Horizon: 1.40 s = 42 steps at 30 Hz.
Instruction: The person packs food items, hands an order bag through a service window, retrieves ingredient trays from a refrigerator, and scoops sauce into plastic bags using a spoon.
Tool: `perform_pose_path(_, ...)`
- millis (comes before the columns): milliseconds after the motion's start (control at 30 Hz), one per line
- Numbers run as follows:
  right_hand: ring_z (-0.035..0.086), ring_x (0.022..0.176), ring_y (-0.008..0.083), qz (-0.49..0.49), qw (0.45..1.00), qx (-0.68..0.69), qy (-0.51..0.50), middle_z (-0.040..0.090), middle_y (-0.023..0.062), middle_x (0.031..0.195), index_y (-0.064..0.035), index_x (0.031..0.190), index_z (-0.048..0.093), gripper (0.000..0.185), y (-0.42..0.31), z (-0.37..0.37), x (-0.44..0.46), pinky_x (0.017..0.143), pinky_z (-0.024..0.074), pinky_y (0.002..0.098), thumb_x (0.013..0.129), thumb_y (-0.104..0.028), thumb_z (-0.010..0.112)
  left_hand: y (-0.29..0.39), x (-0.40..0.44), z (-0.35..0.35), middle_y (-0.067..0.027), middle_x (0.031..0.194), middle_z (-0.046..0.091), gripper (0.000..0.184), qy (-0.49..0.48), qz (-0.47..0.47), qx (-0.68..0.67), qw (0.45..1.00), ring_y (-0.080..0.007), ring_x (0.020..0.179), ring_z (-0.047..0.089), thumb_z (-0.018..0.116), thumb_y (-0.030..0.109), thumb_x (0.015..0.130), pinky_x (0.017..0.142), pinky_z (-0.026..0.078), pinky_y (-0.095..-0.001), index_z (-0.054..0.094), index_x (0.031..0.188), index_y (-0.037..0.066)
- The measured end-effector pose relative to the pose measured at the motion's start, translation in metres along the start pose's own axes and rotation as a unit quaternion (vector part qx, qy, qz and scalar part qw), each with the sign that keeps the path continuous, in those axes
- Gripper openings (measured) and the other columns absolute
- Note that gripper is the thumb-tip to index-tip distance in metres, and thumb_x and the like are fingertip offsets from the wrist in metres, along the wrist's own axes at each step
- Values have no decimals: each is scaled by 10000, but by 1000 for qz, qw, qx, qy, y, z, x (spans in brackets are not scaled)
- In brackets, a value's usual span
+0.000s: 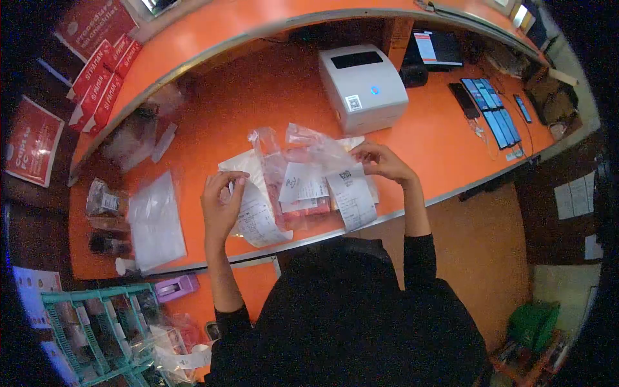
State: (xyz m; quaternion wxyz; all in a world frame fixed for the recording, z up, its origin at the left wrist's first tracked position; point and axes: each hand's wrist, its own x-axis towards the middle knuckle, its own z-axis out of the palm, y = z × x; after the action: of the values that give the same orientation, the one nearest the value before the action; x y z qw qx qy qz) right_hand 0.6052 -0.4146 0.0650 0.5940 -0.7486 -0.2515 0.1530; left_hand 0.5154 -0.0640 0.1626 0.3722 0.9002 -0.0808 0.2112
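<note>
My left hand (221,201) is closed in a pinch at the upper edge of a long printed receipt (261,222), which curls down over the counter's front edge. My right hand (385,162) pinches near the top of another printed receipt (353,198); the exact fingertip contact is hard to see. Between the hands lies a clear plastic bag (309,145) with reddish contents, crumpled at its top. A smaller white slip (302,184) rests on it. Cream-coloured paper (242,166) shows behind the left receipt.
A white label printer (364,87) stands behind the bags. Several phones (493,113) and a monitor (438,48) are at the right. Clear plastic sheets (157,219) lie at the left, above a purple tape dispenser (176,287) and a teal rack (103,335).
</note>
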Motion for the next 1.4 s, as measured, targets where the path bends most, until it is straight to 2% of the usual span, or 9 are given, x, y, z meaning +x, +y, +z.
perform_pose_path(200, 481, 753, 102, -29, 990, -133, 23, 524, 10, 824, -62, 989, 612, 319, -3, 10, 9, 687, 412, 245, 685, -136, 679, 4, -2, -8, -46, 872, 603, 170, -19, -25, -2, 1000, -162, 819, 520, 589, 96, 780, 755, 402, -283, 614, 945, 60)
perform_pose_path(267, 487, 757, 88, 52, 999, -12, 10, 556, 3, 842, -43, 982, 611, 275, -14, 16, 7, 686, 413, 244, 728, -141, 654, 5, -2, -16, -54, 977, 571, 279, -25, -67, -106, 992, -169, 882, 514, 547, 154, 815, 815, 393, -299, 552, 1079, 64)
perform_pose_path(300, 501, 767, 74, 13, 993, 111, 28, 585, 4, 861, -7, 970, 606, 250, -31, 27, 6, 658, 421, 244, 760, -141, 633, 3, -1, -19, -54, 977, 571, 279, -17, -64, -107, 992, -169, 882, 514, 547, 154, 815, 815, 393, -299, 552, 1079, 64)
perform_pose_path(400, 518, 760, 67, -7, 999, 26, 20, 600, 3, 838, 12, 961, 605, 235, -60, 21, 1, 637, 428, 236, 779, -136, 613, -11, -3, -35, -78, 1025, 540, 315, 136, -11, -58, 989, -178, 937, 499, 476, 220, 866, 865, 374, -314, 506, 1134, 58)
perform_pose_path(600, 475, 561, 43, -32, 991, 54, 118, 566, -7, 679, -5, 914, 626, 179, -148, -24, 29, 483, 368, 185, 798, -133, 580, -61, -46, -43, -81, 966, 545, 295, 307, -209, -136, 919, -158, 910, 497, 410, 239, 912, 822, 389, -291, 540, 1017, -4)
perform_pose_path(733, 350, 447, 26, -196, 935, 75, 286, 449, -53, 566, -10, 817, 618, 147, -222, -31, 63, 398, 230, 182, 815, -149, 571, -79, -88, -25, -57, 887, 557, 242, 238, -246, -126, 931, -149, 806, 517, 435, 208, 891, 726, 416, -269, 552, 949, 4)
perform_pose_path(933, 303, 442, 11, -308, 878, 119, 346, 416, -64, 555, -37, 751, 601, 164, -275, -42, 136, 391, 180, 186, 823, -185, 603, -139, -159, 12, -129, 882, 527, 181, 179, -248, -58, 950, -235, 822, 508, 480, 63, 790, 738, 407, -324, 524, 943, -24)
perform_pose_path(1100, 274, 444, 5, -367, 848, 124, 361, 375, -70, 547, -34, 735, 583, 204, -271, -60, 214, 402, 171, 189, 845, -205, 575, -103, -161, 12, -166, 905, 494, 196, 172, -258, 40, 950, -311, 876, 465, 518, 81, 765, 796, 368, -387, 520, 931, -22)
perform_pose_path(1400, 333, 512, 45, -279, 883, 94, 367, 394, -56, 561, -27, 693, 564, 251, -236, -77, 317, 445, 237, 233, 827, -238, 594, -168, -206, 57, -210, 931, 472, 233, 143, -138, 275, 941, -363, 882, 425, 579, 165, 724, 766, 328, -476, 523, 883, 4)
